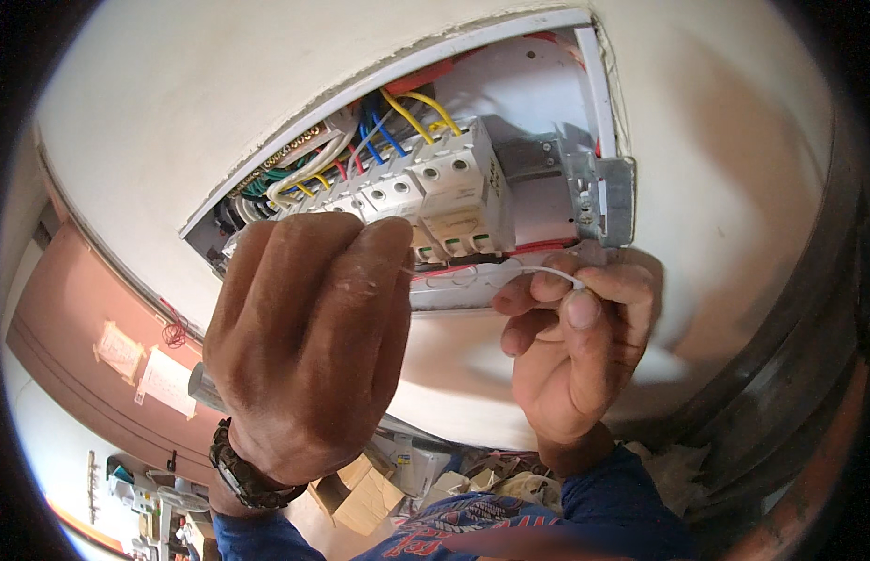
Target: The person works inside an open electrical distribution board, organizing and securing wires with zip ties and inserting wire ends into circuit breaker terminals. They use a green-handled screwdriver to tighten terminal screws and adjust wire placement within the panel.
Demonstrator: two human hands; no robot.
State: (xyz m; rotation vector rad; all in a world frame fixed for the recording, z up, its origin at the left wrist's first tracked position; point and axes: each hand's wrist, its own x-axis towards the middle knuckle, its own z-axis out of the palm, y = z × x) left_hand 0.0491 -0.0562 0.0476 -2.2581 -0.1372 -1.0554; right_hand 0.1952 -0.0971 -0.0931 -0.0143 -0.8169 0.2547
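Note:
My right hand pinches a thin white strand between thumb and fingers; whether it is a wire or a cable tie I cannot tell. The strand runs leftward toward my left hand, which is closed, knuckles up, in front of the breakers. Its fingertips and whatever they grip are hidden. Behind both hands, a row of white circuit breakers sits in a metal distribution box set in the wall. Yellow wires and blue wires enter the breakers from above.
A bent metal bracket juts from the box's right edge. Brass terminals line its upper left. Red wires run below the breakers. A grey cylinder shows beside my left wrist. Cardboard and clutter lie below.

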